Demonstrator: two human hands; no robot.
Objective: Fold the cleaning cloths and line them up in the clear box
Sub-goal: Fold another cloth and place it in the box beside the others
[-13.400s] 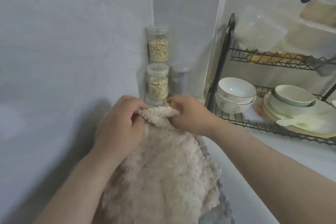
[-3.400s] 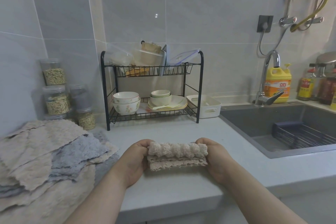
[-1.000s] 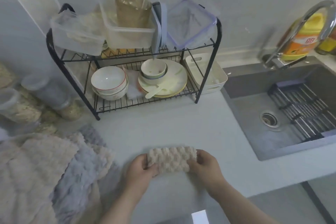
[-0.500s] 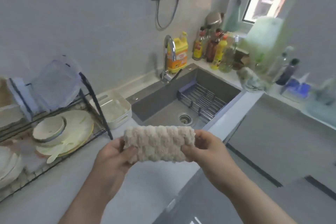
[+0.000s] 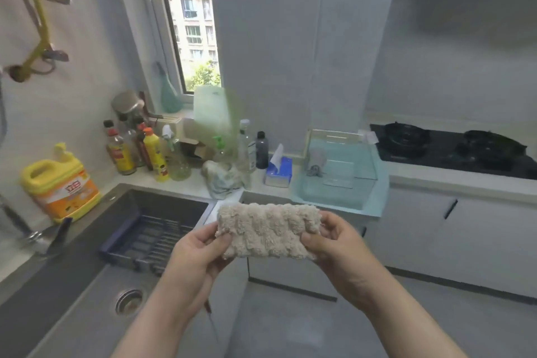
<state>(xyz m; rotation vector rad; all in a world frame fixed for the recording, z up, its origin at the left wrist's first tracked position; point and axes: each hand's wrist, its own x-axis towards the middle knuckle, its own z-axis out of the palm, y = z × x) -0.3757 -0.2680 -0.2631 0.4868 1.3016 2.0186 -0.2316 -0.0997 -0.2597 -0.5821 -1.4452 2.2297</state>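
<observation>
A folded beige fluffy cleaning cloth (image 5: 267, 229) hangs in the air in front of me, held flat between both hands. My left hand (image 5: 200, 253) pinches its left end and my right hand (image 5: 337, 241) pinches its right end. Beyond the cloth, on the counter corner, stands the clear box (image 5: 337, 171) on a pale blue mat. I can make out a small grey item and a clear piece inside it.
A dark sink (image 5: 96, 264) with a blue rack lies at the left, a yellow detergent jug (image 5: 61, 180) behind it. Several bottles (image 5: 151, 151), a rag and a blue tissue pack (image 5: 279, 168) crowd the counter by the window. A black gas hob (image 5: 447, 148) is at the right.
The view has swung right from the dish rack and cloth pile to the sink corner and hob. Both hands still carry the folded cloth, now nearer the clear box.
</observation>
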